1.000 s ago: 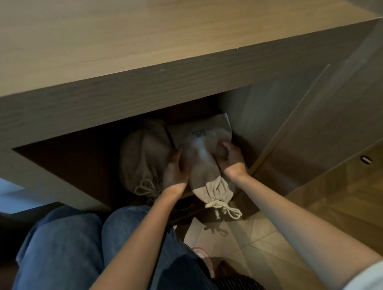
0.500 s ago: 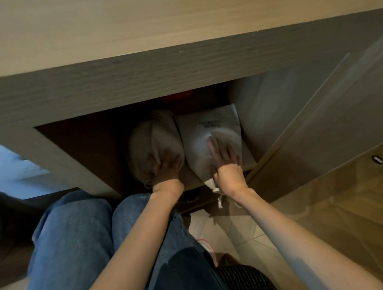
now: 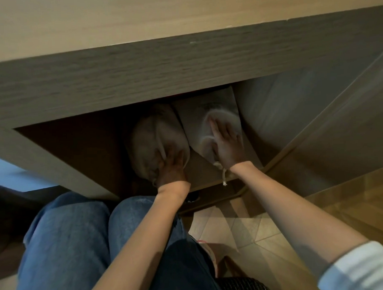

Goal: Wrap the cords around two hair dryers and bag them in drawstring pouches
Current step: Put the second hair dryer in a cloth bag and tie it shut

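fingers [image 3: 215, 130] of the right hand [image 3: 227, 150] lie straight and close together, flat on the right pouch [image 3: 206, 113], pointing away from the person into the shelf [image 3: 198, 171]. the palm presses on the pouch's lower half and nothing is pinched or gripped. the right forearm runs in from the lower right, nearly straight, with a white sleeve [image 3: 362, 266] pushed up near the elbow.

the left hand [image 3: 170, 170] rests against the near end of the left pouch [image 3: 150, 135], back of the hand up, wrist slightly bent. its fingers [image 3: 164, 157] reach up onto the cloth and look extended rather than curled, though shadow and blur hide the tips. the left forearm comes up from the bottom middle, above the jeans [image 3: 65, 238].

both pouches lie side by side, touching, inside the open shelf under the counter [image 3: 114, 16]. the left pouch is rounded and in deep shadow. the right pouch is paler, flatter at its far end, and lies against the shelf's right wall. its drawstring [image 3: 223, 176] hangs over the shelf's front edge, just beside the right wrist. what the pouches hold does not show.

a door [image 3: 339, 127] stands open to the right, above the tiled floor [image 3: 244, 225].
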A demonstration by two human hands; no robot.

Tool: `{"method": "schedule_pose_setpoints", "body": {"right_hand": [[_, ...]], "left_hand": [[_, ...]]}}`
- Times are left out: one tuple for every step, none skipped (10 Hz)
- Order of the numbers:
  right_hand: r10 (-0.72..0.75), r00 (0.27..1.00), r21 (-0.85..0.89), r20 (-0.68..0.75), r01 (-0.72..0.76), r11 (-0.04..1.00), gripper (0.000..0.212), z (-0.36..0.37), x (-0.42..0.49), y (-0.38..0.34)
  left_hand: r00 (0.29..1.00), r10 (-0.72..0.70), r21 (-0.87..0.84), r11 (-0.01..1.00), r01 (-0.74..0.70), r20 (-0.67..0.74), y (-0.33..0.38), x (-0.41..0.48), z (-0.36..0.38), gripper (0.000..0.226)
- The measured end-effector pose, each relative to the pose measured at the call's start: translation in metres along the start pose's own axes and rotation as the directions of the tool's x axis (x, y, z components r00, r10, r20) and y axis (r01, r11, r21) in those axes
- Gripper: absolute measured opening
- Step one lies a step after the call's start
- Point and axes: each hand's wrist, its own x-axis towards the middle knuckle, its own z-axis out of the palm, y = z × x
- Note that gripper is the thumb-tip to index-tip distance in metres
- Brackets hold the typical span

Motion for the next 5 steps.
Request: {"method": "schedule_pose_setpoints", "body": {"right_hand": [[-0.008, 1.0, 0.02, 0.005, 0.008, 1.0, 0.069, -0.004, 0.004, -0.002], [-0.029, 0.999, -0.011, 0.014, 0.029, 1.0, 0.072, -0.007, 0.002, -0.001], [-0.044, 0.998, -0.039, 0.045, 0.046, 0.998, 0.077, -0.017, -0.006, -0.004], [-0.019, 1.0, 0.012, 0.018, 0.018, 1.0, 0.071, -0.029, -0.017, -0.009], [0.045, 0.999, 0.063, -0.021, -0.044, 0.997, 0.064, -0.044, -0.034, -0.019]], "left_hand": [[0.999, -0.034, 0.084, 0.996, 0.034, -0.007, 0.002, -0.003, -0.003, 0.071], [0.995, -0.044, 0.218, 0.974, 0.063, -0.09, 0.004, -0.006, -0.005, 0.069], [0.989, -0.025, 0.297, 0.952, 0.068, -0.147, 0.008, -0.009, -0.008, 0.063], [0.984, 0.0, 0.324, 0.944, 0.059, -0.179, 0.012, -0.015, -0.011, 0.059], [0.973, 0.044, 0.287, 0.958, 0.024, -0.228, 0.022, -0.025, -0.019, 0.053]]}}
